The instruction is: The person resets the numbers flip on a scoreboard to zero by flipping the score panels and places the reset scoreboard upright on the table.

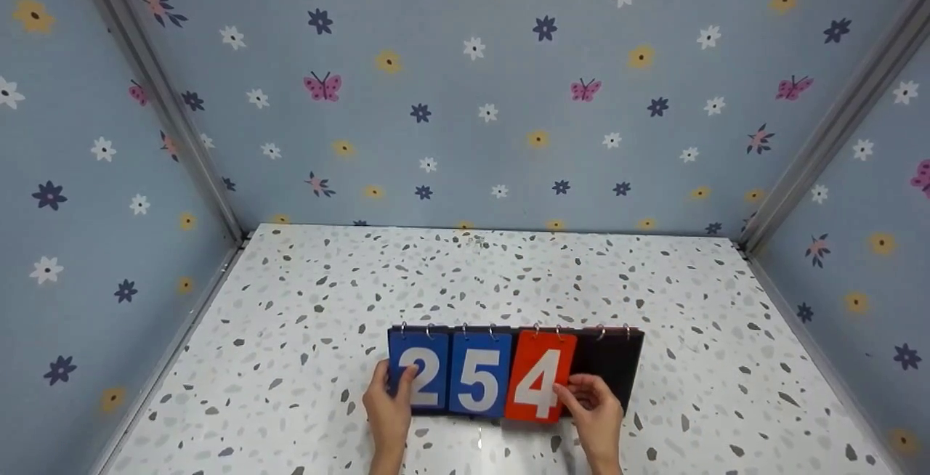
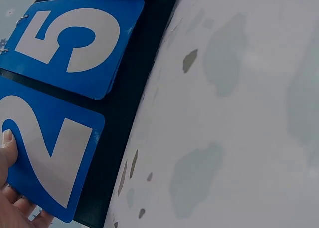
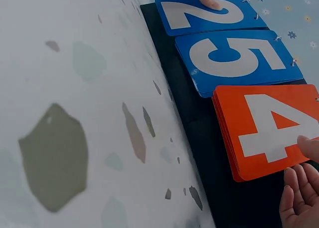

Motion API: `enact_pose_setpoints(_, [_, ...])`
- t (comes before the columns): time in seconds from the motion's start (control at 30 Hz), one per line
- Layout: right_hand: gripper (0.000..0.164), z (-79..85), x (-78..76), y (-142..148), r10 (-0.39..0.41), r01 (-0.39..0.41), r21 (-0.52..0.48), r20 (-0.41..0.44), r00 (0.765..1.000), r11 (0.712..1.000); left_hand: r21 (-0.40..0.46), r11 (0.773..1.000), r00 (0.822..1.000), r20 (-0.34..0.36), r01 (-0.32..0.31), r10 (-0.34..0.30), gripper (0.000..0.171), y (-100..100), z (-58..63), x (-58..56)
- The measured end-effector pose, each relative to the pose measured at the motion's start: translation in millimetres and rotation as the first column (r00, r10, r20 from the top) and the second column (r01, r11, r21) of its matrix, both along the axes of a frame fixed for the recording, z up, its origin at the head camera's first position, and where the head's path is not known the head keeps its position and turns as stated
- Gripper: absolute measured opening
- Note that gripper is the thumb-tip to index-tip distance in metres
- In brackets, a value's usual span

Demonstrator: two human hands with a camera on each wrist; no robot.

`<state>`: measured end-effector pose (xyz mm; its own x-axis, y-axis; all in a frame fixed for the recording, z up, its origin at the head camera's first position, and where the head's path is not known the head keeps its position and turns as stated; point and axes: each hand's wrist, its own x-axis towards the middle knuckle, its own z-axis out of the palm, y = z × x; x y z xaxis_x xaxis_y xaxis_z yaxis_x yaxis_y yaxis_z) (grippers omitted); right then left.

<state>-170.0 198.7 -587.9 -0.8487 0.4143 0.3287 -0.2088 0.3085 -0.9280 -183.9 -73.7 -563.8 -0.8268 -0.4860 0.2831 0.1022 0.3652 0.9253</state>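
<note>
Our left hand [image 1: 389,401] and right hand [image 1: 600,413] lie nearest us, one toward each end of the board [image 1: 612,362], which is on the table [image 1: 290,359] in front of us. With the left we grip the board's left end, thumb on the face of the blue 2 [image 1: 429,370]. With the right we pinch the red 4 [image 1: 539,380] by its right side, thumb on its face; how much of the stack [image 3: 227,138] beneath comes into that pinch we cannot tell. The blue 5 [image 1: 479,377] hangs between, free of both hands, and right of the red 4 the board shows bare black.

The red 4 sits askew, its lower edge past the board's, so a hard or sideways pull could, we judge, strain the rings [image 1: 536,329] or tear the card there. Should the pinch take in too much of the stack, several cards might turn together and skip a digit. A slackening pinch could let the card drop back. Dragging our left thumb might lift the blue 2 by mistake, and if that grip eased while the right pulled, the board could slide or tip.
</note>
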Motion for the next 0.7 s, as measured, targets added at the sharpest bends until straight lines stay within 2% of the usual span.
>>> enact_pose_setpoints(0.13, [0.023, 28.3, 8.2, -6.0, 0.012, -0.009, -0.039, 0.073, 0.997, 0.999, -0.007, 1.0, 1.0, -0.009, 0.001, -0.001, 0.024, 0.0, 0.2, -0.1])
enact_pose_setpoints(0.2, [0.022, 35.7, 9.9, -6.8, 0.018, -0.013, -0.04, 0.112, 0.994, 0.999, -0.006, 1.0, 1.0, -0.007, 0.004, -0.004, 0.024, 0.4, -0.2, 0.1])
enact_pose_setpoints(0.27, [0.022, 49.7, 13.7, -9.4, 0.011, -0.003, -0.041, 0.185, 0.983, 0.999, 0.0, 1.0, 1.0, -0.001, 0.005, -0.005, 0.024, 0.5, -1.0, -0.2])
enact_pose_setpoints(0.33, [0.02, 53.0, 14.8, -8.5, 0.027, -0.012, -0.066, 0.217, 0.976, 0.998, 0.007, 1.0, 1.0, 0.01, 0.006, -0.006, 0.024, 0.5, -2.0, -0.6])
enact_pose_setpoints(0.43, [0.018, 56.3, 16.6, -7.4, 0.031, -0.019, -0.05, 0.252, 0.967, 0.999, 0.011, 1.0, 1.0, 0.011, 0.004, -0.004, 0.024, 0.3, -1.8, -0.5])
enact_pose_setpoints(0.5, [0.018, 52.9, 16.1, -5.2, 0.019, -0.017, -0.012, 0.253, 0.967, 1.0, 0.011, 1.0, 1.0, 0.014, 0.006, -0.006, 0.025, 0.4, -1.6, -0.3])
enact_pose_setpoints(0.7, [0.015, 60.6, 21.3, -1.0, -0.052, 0.021, 0.143, 0.217, 0.975, 0.989, 0.007, 1.0, 1.0, 0.007, 0.006, -0.006, 0.025, 0.4, -1.1, 0.0])
